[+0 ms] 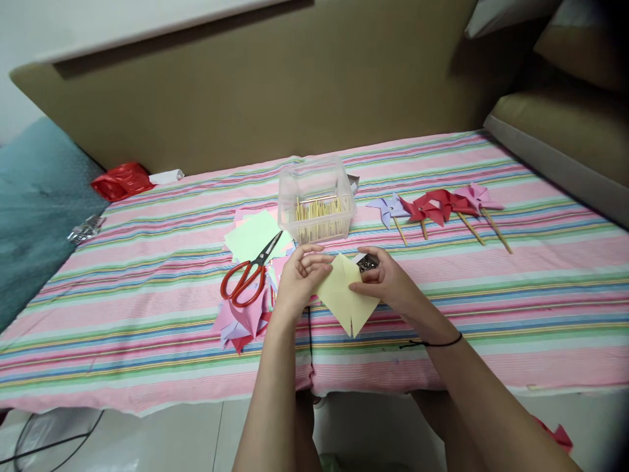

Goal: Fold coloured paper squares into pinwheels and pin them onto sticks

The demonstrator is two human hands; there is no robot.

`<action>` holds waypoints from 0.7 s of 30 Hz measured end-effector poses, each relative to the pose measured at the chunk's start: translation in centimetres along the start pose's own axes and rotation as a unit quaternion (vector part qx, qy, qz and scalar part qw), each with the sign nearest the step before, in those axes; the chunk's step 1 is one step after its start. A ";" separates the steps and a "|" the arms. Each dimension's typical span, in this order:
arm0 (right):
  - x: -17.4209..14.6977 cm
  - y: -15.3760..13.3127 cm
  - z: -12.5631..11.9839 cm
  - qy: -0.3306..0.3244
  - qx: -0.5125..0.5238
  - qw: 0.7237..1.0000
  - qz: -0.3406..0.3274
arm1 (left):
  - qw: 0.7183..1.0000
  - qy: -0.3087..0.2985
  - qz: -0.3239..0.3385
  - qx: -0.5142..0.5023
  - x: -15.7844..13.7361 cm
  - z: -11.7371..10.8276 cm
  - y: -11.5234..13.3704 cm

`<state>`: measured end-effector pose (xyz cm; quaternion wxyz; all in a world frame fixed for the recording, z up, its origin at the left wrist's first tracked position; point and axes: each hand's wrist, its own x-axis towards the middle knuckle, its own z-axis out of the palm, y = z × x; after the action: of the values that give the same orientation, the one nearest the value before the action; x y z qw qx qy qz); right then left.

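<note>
A square of pale yellow paper (346, 292) is held up above the striped cloth, one corner toward me. A short slit runs in from that near corner, and crease lines cross the sheet. My left hand (307, 275) pinches its left corner; my right hand (386, 278) grips the right side, thumb on top. Just behind the right hand sits a small container of dark metal pins (366, 263), partly hidden. Left of my hands, red-handled scissors (249, 272) lie across a pile of pastel paper sheets (253, 233), with folded pink and purple paper pieces (240, 321) nearer me.
A clear plastic box (317, 229) of thin sticks stands beyond my hands. Several finished paper pinwheels (442, 204) on sticks lie to the right. A red plastic bag (122, 182) is at the far left on the striped cloth (162, 295). A brown panel (255, 92) rises behind.
</note>
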<state>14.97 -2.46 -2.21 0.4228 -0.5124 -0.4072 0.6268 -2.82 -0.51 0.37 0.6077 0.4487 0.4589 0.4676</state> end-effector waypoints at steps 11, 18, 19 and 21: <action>0.1 -0.1 -0.2 -0.007 0.013 1.000 -0.011 | 0.996 -0.081 -0.017 0.026 -0.2 0.1 -0.1; 0.2 0.0 -0.4 -0.022 0.019 0.999 -0.023 | 0.987 -0.113 -0.101 0.056 -0.1 -0.1 -0.1; 0.2 0.1 -0.5 -0.026 0.018 0.999 -0.023 | 0.985 -0.116 -0.111 0.063 -0.2 -0.1 -0.1; 0.2 0.1 -0.5 -0.029 0.016 0.999 -0.021 | 0.983 -0.120 -0.114 0.075 -0.2 -0.2 -0.1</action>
<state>15.47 -2.25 -2.48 0.4316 -0.4783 -0.4199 0.6393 -3.00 -0.72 0.23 0.6722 0.4909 0.4646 0.3021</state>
